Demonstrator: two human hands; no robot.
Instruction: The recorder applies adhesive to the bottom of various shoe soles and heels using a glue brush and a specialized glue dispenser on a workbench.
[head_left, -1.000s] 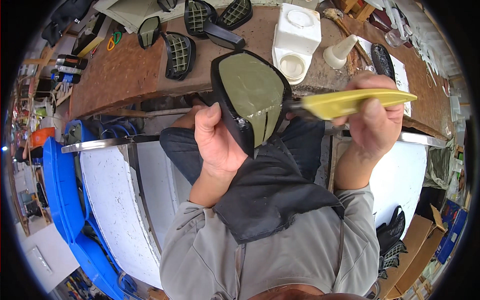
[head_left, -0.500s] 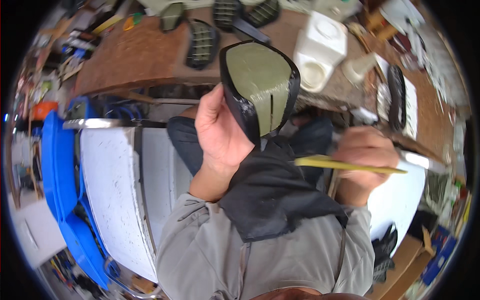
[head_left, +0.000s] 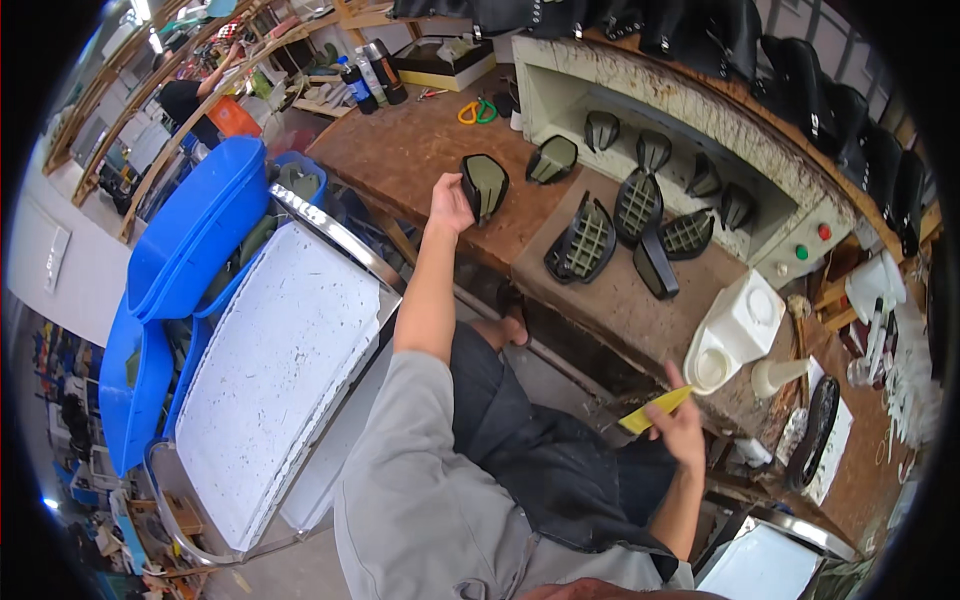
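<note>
Brown bench: worn wooden worktop [head_left: 410, 150] under my outstretched left arm, stained and scuffed, running from my left hand toward the right.
Room: crowded workshop; shelves with bottles [head_left: 368, 72] beyond my left hand, a row of black shells [head_left: 800, 80] hanging along the top right.
Left of my left arm: a blue plastic bin [head_left: 190, 250] and, nearer to me, a white speckled tray [head_left: 270, 370] in a metal frame.
Left hand: my left hand [head_left: 450, 205] is stretched far forward, fingers closed on the edge of the mirror housing [head_left: 485, 186], which stands on the bench.
Mirror housing: black shell with an olive-green face turned toward me, upright, its lower end touching the wood.
Beyond it: more housings [head_left: 590, 240] of the same kind lie to the right of my left hand, some with ribbed insides, on a grey ledge.
Right hand: my right hand [head_left: 680, 430] stays low, near my lap, fingers clamped on a yellow spreader [head_left: 655, 410] whose blade points left.
Near right hand: a white plastic jug [head_left: 735, 325] just beyond it on the bench.
</note>
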